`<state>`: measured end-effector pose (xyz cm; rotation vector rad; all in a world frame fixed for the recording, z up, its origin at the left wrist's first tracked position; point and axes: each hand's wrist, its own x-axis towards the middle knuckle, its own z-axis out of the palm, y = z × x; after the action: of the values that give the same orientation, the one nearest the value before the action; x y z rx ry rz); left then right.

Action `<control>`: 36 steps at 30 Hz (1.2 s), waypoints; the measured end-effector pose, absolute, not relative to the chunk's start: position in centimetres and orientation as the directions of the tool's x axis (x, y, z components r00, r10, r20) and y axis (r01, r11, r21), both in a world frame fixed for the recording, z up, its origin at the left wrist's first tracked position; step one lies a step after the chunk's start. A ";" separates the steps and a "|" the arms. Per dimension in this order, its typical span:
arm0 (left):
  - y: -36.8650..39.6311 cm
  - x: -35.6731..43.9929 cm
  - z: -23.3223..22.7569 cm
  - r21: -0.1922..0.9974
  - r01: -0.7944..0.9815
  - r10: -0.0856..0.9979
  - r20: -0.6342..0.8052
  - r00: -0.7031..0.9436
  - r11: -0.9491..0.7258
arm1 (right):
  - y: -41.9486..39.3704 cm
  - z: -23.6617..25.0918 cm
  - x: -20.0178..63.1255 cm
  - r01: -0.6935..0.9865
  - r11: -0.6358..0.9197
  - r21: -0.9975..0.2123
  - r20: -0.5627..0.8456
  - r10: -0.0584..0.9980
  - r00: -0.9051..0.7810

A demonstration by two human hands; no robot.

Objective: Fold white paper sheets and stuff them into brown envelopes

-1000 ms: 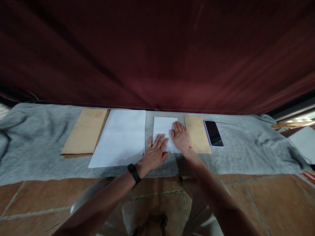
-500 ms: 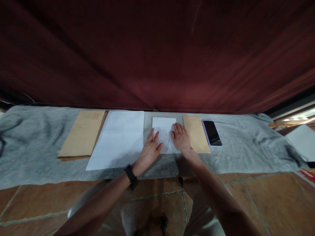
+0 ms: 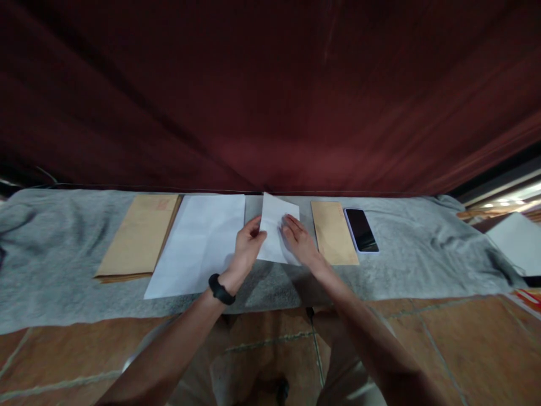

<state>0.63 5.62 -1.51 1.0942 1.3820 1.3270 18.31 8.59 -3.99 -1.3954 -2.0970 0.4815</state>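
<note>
Extending past the phone (image 3: 362,230), the worktop (image 3: 431,251) gives room toward its right edge; left hand (image 3: 247,242) pinches the small white paper (image 3: 273,235), right hand (image 3: 301,239) lies released on it

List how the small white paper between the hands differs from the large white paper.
Size: the small white paper is clearly smaller than the large white paper.
Pose: the small white paper is raised at its left edge, gripped by the left hand; the large white paper lies flat.
Both look plain white.
</note>
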 end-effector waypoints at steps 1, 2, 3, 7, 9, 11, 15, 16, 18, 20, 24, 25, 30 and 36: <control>5.6 0.7 -0.5 0.997 0.068 0.979 0.058 -0.194 -0.045 | 8.4 -3.6 18.1 0.658 0.386 -0.646 0.268 0.922 -0.278; 5.4 0.8 0.4 0.981 0.152 0.970 0.149 -0.192 -0.121 | 8.3 -3.2 17.9 0.603 0.369 -0.707 0.270 0.929 -0.252; 5.2 0.8 1.3 0.944 0.266 0.949 0.250 -0.194 -0.194 | 8.3 -2.8 17.8 0.553 0.345 -0.758 0.264 0.938 -0.223; 4.0 0.6 3.3 0.559 0.690 0.822 0.562 0.093 -0.461 | 9.0 -1.5 18.1 0.351 0.233 -0.907 0.200 0.971 -0.128; 3.5 0.5 3.4 0.338 0.757 0.766 0.559 0.316 -0.559 | 9.7 -1.4 19.0 0.225 0.169 -0.960 0.152 0.984 -0.093; 3.2 0.5 3.2 0.189 0.760 0.733 0.482 0.480 -0.622 | 10.6 -1.6 20.4 0.116 0.106 -0.988 0.101 0.994 -0.047; 3.1 0.6 2.3 0.055 0.738 0.714 0.312 0.627 -0.673 | 12.1 -2.8 24.3 0.023 0.000 -1.000 0.000 1.000 0.023; 3.2 0.6 2.0 0.040 0.735 0.714 0.279 0.642 -0.677 | 12.3 -3.1 25.2 0.013 -0.036 -0.999 -0.035 0.998 0.055; 3.2 0.5 1.3 0.031 0.726 0.712 0.228 0.664 -0.687 | 12.6 -3.6 26.1 0.020 -0.065 -0.998 -0.062 0.989 0.138; 3.2 0.4 0.8 0.039 0.709 0.702 0.191 0.686 -0.704 | 12.4 -3.7 26.0 0.085 -0.036 -0.996 -0.022 0.987 0.161; 2.8 0.3 0.0 0.058 0.657 0.658 0.132 0.741 -0.752 | 10.5 -3.4 23.6 0.302 0.103 -0.948 0.077 0.992 -0.095; 2.7 0.3 -0.1 0.062 0.652 0.654 0.128 0.746 -0.756 | 9.8 -3.3 22.9 0.342 0.144 -0.929 0.084 0.979 -0.184; 2.6 -0.3 -0.6 0.084 0.636 0.642 0.120 0.758 -0.767 | 6.8 -3.4 20.5 0.529 0.451 -0.719 0.119 0.830 -0.545; 2.7 -1.5 -1.5 0.185 0.646 0.672 0.164 0.722 -0.740 | 6.4 -4.5 20.5 0.602 0.694 -0.394 0.187 0.702 -0.687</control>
<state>-1.50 2.69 -1.47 2.8076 1.0787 0.3348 20.50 6.40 -4.48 -1.0261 -2.5820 0.4351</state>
